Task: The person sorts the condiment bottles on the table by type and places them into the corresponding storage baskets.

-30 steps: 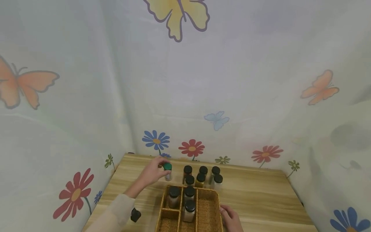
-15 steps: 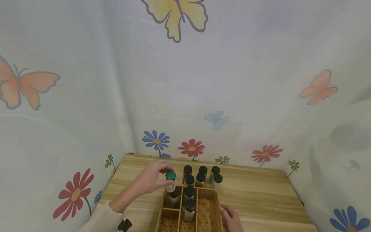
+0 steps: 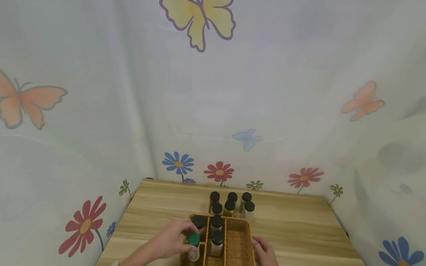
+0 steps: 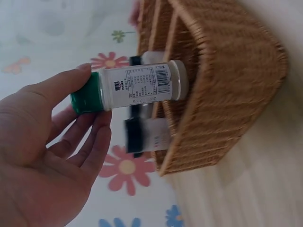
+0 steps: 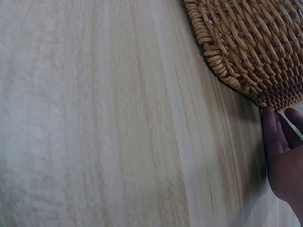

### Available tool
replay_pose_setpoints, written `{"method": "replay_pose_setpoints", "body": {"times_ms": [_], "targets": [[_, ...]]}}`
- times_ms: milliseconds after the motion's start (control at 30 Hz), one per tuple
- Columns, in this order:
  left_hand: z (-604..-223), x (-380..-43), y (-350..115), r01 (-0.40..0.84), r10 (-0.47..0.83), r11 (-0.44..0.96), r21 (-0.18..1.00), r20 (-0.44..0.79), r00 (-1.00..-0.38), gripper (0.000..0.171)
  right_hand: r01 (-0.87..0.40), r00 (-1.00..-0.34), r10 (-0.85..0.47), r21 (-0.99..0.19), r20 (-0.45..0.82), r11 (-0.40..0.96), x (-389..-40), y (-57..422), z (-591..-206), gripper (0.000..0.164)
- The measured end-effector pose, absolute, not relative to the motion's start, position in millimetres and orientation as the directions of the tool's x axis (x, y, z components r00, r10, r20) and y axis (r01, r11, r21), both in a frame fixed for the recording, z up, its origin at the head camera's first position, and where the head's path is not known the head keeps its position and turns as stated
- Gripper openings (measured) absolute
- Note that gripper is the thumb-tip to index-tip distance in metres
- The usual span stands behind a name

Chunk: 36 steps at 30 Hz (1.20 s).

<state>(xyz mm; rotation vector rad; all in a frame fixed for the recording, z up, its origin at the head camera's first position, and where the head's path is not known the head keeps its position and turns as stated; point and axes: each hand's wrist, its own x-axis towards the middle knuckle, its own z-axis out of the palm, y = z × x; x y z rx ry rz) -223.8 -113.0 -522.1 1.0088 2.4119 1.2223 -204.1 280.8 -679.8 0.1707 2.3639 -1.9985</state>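
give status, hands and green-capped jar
Left hand pinches green-capped jar, cap up, at wicker basket's near-left compartment. Right hand touches basket's right side. Black-capped jar stands in compartment beyond.

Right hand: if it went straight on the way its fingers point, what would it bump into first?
The wicker basket, probably right away. In the right wrist view, the right hand points at the basket's lower edge and seems to touch it, though a tiny gap is hard to rule out.
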Motion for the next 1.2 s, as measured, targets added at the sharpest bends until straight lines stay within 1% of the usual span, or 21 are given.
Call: {"method": "replay_pose_setpoints", "body": {"times_ms": [100,233,300,400,433,600,767,900,1033,1200], "targets": [[-541,-220,-113,0.446,0.707,0.398,0.801,0.043,-0.706,0.03,0.122,-0.992,0.06,-0.976,-0.113,0.179,-204,280,-681,0.057],[-564,-218,-113,0.479,0.739,0.405,0.779,0.03,-0.673,0.029,0.14,-0.989,0.07,-0.973,-0.13,0.184,-205,279,-680,0.057],[-574,-218,-113,0.51,0.75,0.404,0.759,0.044,-0.66,0.028,0.141,-0.989,0.069,-0.974,-0.131,0.175,-205,280,-680,0.057],[-584,-217,-112,0.519,0.75,0.407,0.752,0.05,-0.659,0.026,0.145,-0.989,0.064,-0.977,-0.136,0.158,-204,280,-680,0.056],[-586,-217,-112,0.506,0.745,0.41,0.759,0.04,-0.665,0.026,0.142,-0.989,0.064,-0.978,-0.133,0.152,-204,280,-679,0.056],[-585,-213,-108,0.492,0.73,0.46,0.739,0.001,-0.684,0.025,0.142,-0.988,0.085,-0.976,-0.13,0.167,-203,279,-679,0.055],[-581,-209,-106,0.517,0.722,0.497,0.696,-0.002,-0.692,0.025,0.158,-0.986,0.085,-0.97,-0.144,0.187,-204,278,-677,0.058],[-582,-208,-105,0.516,0.721,0.506,0.691,-0.01,-0.693,0.025,0.18,-0.983,0.068,-0.968,-0.171,0.177,-203,280,-673,0.059],[-580,-209,-102,0.506,0.713,0.522,0.687,-0.026,-0.701,0.024,0.188,-0.982,0.039,-0.967,-0.184,0.174,-205,283,-666,0.057],[-577,-207,-100,0.477,0.697,0.548,0.687,-0.059,-0.715,0.023,0.175,-0.984,0.008,-0.972,-0.176,0.154,-213,284,-652,0.059]]}}
